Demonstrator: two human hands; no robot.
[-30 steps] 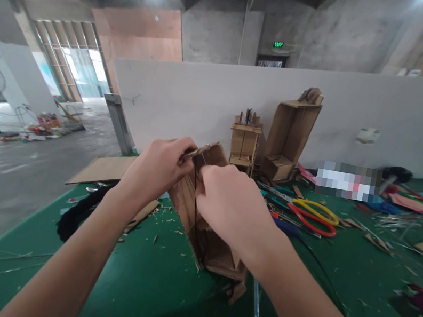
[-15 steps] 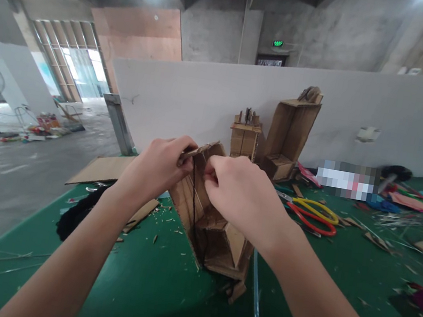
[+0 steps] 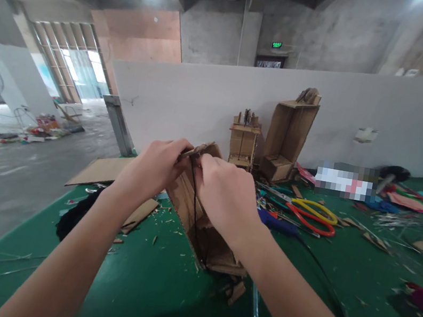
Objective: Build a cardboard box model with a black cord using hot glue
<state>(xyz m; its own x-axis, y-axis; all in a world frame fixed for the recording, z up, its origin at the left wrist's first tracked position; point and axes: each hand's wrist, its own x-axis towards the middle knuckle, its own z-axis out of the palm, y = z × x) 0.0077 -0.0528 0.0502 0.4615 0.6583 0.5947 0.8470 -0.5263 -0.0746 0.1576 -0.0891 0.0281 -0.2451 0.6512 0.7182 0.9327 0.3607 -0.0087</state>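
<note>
Cardboard box [image 3: 183, 202] sits tilted on the green surface [image 3: 141, 287], walls up, black cord [image 3: 194, 207] run down inside. Left hand [image 3: 153, 165] grips its top edge; right hand [image 3: 225, 193] curls by the cord's upper end, can't tell what it pinches or if that end's fastened. Far cardboard tower [image 3: 235, 141] already looks strung. Far green sign [image 3: 276, 45]: lettering illegible.

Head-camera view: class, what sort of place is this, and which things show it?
Likely a makeshift craft workshop in an unfinished building: bare concrete wall, red-and-yellow scissors, cardboard scraps.
</note>
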